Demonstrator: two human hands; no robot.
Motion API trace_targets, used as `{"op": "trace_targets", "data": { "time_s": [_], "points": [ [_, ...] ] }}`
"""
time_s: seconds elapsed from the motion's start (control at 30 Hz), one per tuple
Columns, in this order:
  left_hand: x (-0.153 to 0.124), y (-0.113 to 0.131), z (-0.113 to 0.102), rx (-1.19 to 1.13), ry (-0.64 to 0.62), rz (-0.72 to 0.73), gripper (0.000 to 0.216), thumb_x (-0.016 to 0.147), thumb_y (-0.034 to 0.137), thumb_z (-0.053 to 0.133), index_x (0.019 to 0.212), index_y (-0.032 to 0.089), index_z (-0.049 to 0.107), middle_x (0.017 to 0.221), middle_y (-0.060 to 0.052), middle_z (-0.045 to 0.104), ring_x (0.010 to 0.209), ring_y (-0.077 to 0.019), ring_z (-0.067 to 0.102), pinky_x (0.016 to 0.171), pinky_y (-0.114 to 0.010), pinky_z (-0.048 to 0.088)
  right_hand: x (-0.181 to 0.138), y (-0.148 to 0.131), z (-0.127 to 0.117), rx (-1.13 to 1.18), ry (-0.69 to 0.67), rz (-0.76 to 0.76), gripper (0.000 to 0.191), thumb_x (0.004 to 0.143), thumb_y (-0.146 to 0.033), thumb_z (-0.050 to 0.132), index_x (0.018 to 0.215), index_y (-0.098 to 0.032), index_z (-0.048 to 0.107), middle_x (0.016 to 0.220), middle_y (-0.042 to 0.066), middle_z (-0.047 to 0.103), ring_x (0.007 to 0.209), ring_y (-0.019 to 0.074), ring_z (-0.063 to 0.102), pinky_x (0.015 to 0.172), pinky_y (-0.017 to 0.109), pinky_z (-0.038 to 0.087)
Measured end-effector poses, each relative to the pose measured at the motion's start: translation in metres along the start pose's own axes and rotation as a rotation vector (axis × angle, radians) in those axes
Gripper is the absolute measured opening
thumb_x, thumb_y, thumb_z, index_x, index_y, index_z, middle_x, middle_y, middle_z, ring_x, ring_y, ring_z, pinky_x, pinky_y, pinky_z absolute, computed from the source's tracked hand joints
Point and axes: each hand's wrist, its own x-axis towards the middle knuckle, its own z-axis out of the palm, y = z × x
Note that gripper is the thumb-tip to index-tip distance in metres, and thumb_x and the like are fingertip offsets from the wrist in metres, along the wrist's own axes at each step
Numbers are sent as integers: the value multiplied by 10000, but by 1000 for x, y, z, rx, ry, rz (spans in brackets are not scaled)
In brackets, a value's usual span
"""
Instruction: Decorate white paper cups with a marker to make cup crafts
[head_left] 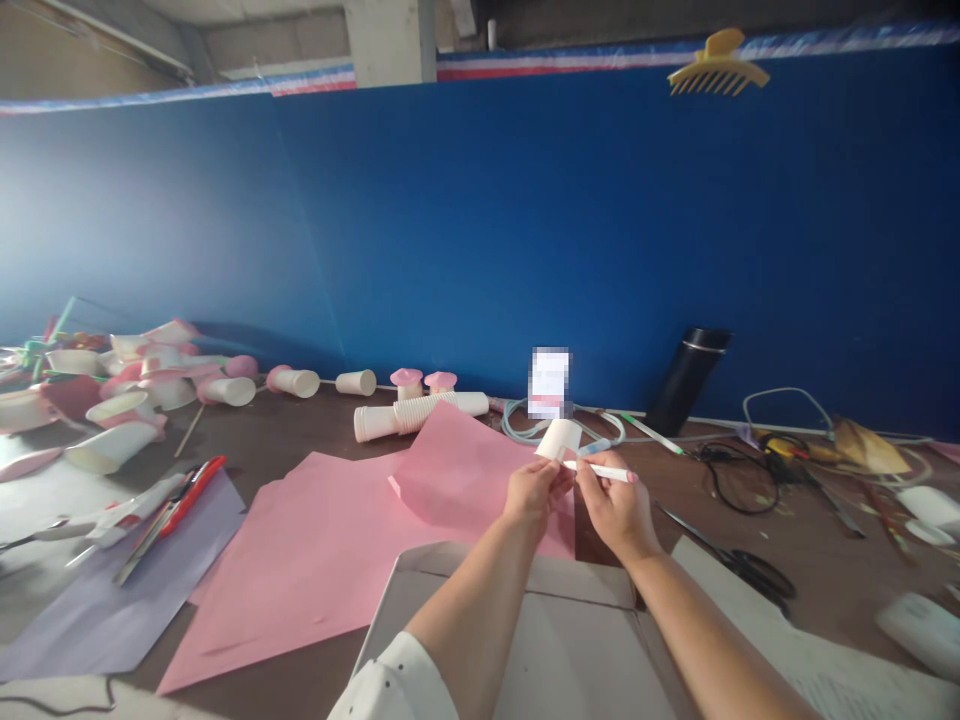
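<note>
A small white paper cup is held in my left hand, whose fingers are closed around its lower end. My right hand grips a white marker with a pink end, its other end close against the cup. Whether the tip touches the cup I cannot tell. Both hands are above the near edge of a pink paper sheet. Beyond the cup, a lit phone screen leans near the blue wall, with a coiled pale cable around its base.
Stacked paper cups lie behind the sheet, near two pink-topped cups. Cups and pink pieces pile up at left, with a red cutter on purple paper. To the right are black scissors, a black flask and tangled cables.
</note>
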Motion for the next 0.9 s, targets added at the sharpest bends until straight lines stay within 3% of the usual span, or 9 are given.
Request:
{"op": "trace_targets", "data": {
  "time_s": [0.9],
  "points": [
    [-2,3,3,51,43,-76,172,723,215,716,735,81,609,705,-84,637,688,-147,651,805,-284,501,1,8,5,13,65,19,255,873,-424,510,913,-184,584,825,85,697,680,188,672,596,260,501]
  ]
}}
